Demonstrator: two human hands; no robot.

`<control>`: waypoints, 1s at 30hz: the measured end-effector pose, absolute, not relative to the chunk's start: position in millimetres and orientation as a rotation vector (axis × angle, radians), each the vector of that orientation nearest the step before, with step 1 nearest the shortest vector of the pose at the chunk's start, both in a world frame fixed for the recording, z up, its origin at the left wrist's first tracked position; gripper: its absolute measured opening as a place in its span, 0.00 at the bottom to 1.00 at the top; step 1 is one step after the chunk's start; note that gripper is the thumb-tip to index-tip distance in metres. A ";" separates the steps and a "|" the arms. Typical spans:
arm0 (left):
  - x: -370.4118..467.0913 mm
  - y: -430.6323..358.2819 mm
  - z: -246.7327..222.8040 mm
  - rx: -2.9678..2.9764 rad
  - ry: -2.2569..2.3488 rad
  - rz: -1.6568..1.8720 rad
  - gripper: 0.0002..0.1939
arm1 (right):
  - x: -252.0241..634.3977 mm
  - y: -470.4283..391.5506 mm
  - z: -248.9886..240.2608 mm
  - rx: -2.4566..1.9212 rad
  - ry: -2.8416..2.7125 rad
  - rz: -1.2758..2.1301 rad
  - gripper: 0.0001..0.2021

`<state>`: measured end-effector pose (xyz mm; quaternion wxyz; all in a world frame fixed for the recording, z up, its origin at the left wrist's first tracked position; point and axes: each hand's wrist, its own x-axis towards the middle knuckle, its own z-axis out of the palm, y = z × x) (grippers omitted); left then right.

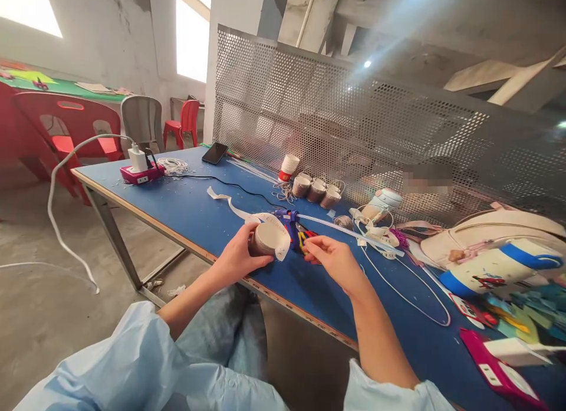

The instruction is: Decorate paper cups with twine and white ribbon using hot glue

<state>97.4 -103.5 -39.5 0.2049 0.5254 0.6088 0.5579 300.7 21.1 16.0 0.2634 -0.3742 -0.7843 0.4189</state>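
Note:
My left hand (241,252) is wrapped round a twine-covered cup (264,240) near the table's front edge. A white printed ribbon (234,208) runs over the cup's rim and trails to the left on the table. To the right of the cup, my right hand (325,253) has its fingertips pinched together; what they hold, if anything, is too small to make out. Just behind that hand lie yellow-and-red handled pliers (302,241). A blue glue gun (289,222) with a clear glue stick rests behind the cup.
Several twine-wrapped cups (316,190) and stacked paper cups (289,165) stand by the mesh divider (354,122). A phone (214,153) and a pink power strip (141,173) are at the left. Bottles, a bag (495,237), cables and another power strip (499,370) occupy the right.

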 end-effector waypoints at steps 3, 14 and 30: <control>90.2 -107.4 -37.0 1.423 1.612 1.522 0.40 | 316.8 34.4 14.4 -1.116 -2.099 1.087 0.17; 51.0 -109.3 -21.7 1.056 1.274 1.541 0.23 | 248.5 78.9 -0.2 -1.108 -2.246 0.940 0.10; 11.2 -47.4 -23.3 1.711 2.098 1.125 0.13 | 227.7 75.9 -17.4 -1.165 -2.311 0.652 0.12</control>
